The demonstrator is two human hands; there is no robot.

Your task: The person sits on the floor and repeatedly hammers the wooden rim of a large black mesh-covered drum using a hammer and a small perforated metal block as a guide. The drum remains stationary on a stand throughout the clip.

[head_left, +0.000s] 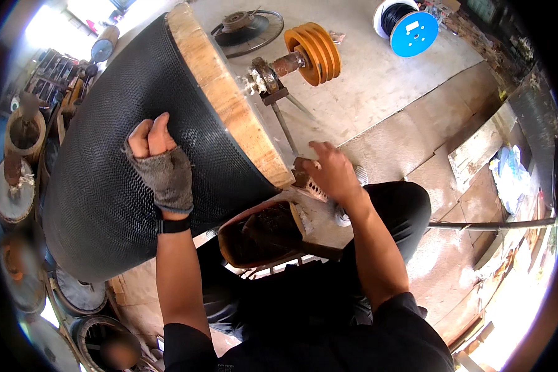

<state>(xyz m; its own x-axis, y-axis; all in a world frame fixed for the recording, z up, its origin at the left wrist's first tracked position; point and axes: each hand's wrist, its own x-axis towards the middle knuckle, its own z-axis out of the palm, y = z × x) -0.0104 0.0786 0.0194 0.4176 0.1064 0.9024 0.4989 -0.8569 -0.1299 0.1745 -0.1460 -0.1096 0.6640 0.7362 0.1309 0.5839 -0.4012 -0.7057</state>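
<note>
A large drum (111, 142) wrapped in black textured, rubber-like sheet lies on its side in front of me, its thick wooden end (229, 99) facing right. My left hand (161, 164), in a grey fingerless glove, rests on the black surface with its bare fingers stretched out. To the right of the wooden rim, my bare right hand (335, 173) has its fingers apart. Close beside its fingertips is a brown block with holes (310, 185); whether they touch it I cannot tell. An open-topped brown container (260, 235) with a dark inside stands between my legs.
A rusty shaft (288, 64) runs from the drum to an orange grooved pulley (314, 54), above a metal stand (282, 124). Behind lies a spoked wheel (248, 32). A blue cable reel (414, 34) stands far right. Several round-ended rollers (15, 192) crowd the left.
</note>
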